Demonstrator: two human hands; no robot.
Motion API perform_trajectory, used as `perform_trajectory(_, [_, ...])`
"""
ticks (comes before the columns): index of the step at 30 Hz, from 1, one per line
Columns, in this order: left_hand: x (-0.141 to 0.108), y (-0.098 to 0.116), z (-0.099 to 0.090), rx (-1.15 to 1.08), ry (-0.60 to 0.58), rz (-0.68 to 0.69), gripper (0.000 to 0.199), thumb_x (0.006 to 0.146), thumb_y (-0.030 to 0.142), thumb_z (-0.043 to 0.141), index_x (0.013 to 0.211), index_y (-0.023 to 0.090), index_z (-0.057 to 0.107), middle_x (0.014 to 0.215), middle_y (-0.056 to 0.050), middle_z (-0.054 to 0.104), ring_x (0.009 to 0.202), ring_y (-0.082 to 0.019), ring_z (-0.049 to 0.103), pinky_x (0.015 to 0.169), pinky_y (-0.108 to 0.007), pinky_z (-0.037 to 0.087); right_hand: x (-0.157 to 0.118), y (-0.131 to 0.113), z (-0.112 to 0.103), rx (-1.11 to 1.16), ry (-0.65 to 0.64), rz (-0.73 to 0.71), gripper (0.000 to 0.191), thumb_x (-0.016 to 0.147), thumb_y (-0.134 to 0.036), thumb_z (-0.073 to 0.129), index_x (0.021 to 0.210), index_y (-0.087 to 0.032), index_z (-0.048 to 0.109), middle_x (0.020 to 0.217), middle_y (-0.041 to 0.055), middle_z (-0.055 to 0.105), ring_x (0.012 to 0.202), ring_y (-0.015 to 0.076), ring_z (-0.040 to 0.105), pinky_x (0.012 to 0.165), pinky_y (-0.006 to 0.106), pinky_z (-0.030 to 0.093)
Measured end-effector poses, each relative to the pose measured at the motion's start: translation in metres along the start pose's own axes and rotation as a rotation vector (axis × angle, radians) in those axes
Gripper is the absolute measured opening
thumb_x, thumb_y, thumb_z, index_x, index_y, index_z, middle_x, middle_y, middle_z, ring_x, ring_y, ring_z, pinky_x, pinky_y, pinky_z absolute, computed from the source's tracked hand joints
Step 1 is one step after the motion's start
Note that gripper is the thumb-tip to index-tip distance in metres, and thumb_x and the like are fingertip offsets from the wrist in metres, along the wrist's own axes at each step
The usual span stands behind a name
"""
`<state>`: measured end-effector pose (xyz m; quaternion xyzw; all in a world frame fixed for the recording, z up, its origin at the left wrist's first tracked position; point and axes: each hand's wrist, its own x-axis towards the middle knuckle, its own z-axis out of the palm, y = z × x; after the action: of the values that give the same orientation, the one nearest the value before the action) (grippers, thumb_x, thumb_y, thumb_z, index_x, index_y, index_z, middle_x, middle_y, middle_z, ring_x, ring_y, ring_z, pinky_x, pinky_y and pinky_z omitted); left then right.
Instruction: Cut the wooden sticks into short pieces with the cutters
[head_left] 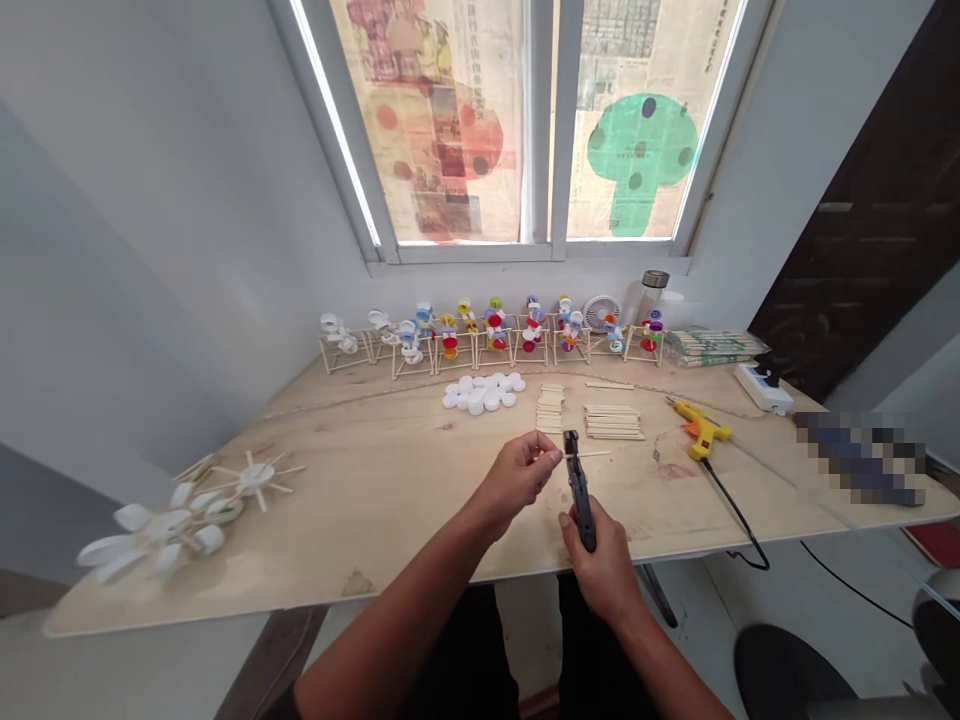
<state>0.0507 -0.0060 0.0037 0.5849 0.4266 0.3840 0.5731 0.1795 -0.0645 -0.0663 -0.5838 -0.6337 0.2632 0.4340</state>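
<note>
My right hand (600,550) is wrapped round the handles of a dark cutting tool (577,482), its head pointing away from me. A thin wooden stick (596,454) lies across the tool's head and sticks out to the right. My left hand (523,470) pinches the stick's left end between thumb and fingertips, close beside the tool. Just beyond the hands lie a pile of short sticks (550,408) and a pile of longer sticks (613,422). White bottle caps (484,391) are grouped to the left of these piles.
Small stick-framed wheels with coloured caps (495,335) line the back of the table (337,530). A yellow glue gun (703,430) with its cord and a power strip (763,388) are at right. White cap-and-stick assemblies (169,525) lie at far left.
</note>
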Motion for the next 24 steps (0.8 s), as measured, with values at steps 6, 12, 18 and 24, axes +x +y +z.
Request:
perform_trajectory(6, [-0.004,-0.008,-0.007,0.600,0.117,0.369,0.018,0.084,0.028,0.042,0.079,0.018,0.057,0.071,0.000,0.056,0.064,-0.011,0.049,0.060,-0.021,0.038,0.000,-0.003,0.001,0.016,-0.028,0.034,0.022,0.082,-0.039,0.046,0.071,-0.020,0.047,0.055,-0.0036,0.048,0.050,0.0130,0.046,0.049,0.022,0.033])
perform_trajectory(12, [-0.002,-0.017,-0.013,1.195,0.216,0.648,0.023,0.088,0.022,0.036,0.083,0.018,0.058,0.073,-0.002,0.055,0.058,-0.010,0.049,0.050,-0.020,0.032,0.002,-0.009,-0.005,0.159,-0.178,0.180,0.018,0.082,-0.037,0.045,0.082,-0.019,0.050,0.057,-0.0052,0.045,0.049,0.0120,0.045,0.048,0.022,0.036])
perform_trajectory(18, [0.005,-0.019,-0.018,1.485,0.219,0.873,0.020,0.085,0.010,0.036,0.086,0.015,0.056,0.062,0.000,0.050,0.050,-0.011,0.044,0.045,-0.025,0.025,0.006,-0.011,-0.010,0.181,-0.243,0.221,0.012,0.080,-0.030,0.047,0.084,-0.019,0.051,0.056,-0.0062,0.046,0.050,0.0117,0.046,0.050,0.022,0.038])
perform_trajectory(24, [0.015,-0.035,-0.025,1.502,0.236,0.924,0.022,0.087,0.011,0.034,0.089,0.016,0.056,0.059,0.000,0.049,0.051,-0.011,0.046,0.046,-0.026,0.026,0.005,-0.014,-0.009,0.147,-0.233,0.243,0.012,0.078,-0.029,0.049,0.086,-0.020,0.052,0.057,-0.0055,0.048,0.048,0.0115,0.047,0.048,0.022,0.038])
